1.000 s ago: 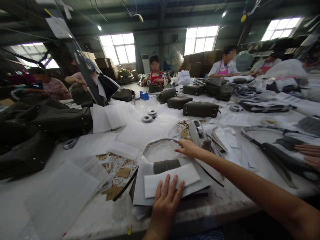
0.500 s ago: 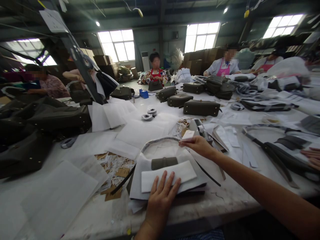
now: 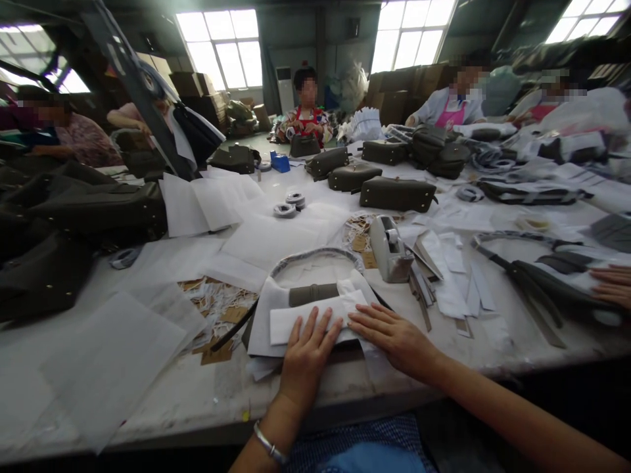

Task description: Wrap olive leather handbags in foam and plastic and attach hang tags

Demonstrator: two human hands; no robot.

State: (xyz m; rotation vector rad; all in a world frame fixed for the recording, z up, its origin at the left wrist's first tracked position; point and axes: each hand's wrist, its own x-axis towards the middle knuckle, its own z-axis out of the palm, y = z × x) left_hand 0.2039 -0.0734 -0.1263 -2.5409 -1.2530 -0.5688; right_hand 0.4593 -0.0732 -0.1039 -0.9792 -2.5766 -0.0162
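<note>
A dark olive handbag (image 3: 313, 294) lies flat at the table's front edge, partly covered by white foam sheet (image 3: 261, 328). Its wrapped handle (image 3: 315, 255) arches away from me, and a dark strap (image 3: 234, 328) sticks out at the left. Across the bag rests a folded white foam strip (image 3: 286, 323). My left hand (image 3: 305, 358) lies open on this strip, fingers spread. Beside it my right hand (image 3: 394, 335) presses flat over the right side of the wrapping, fingers stretched out. Whatever is beneath the right palm is hidden.
A tape dispenser (image 3: 389, 249) stands behind my right hand, near loose white strips (image 3: 448, 282). Brown tags with strings (image 3: 231, 314) are heaped left of the bag. Foam sheets (image 3: 118, 355) and more olive bags (image 3: 397, 195) cover the table. Another person's hand (image 3: 614, 282) is at right.
My right hand has come down from beside the handle onto the bag's right side. The small white packet it held is out of sight. My left hand stays on the foam strip.
</note>
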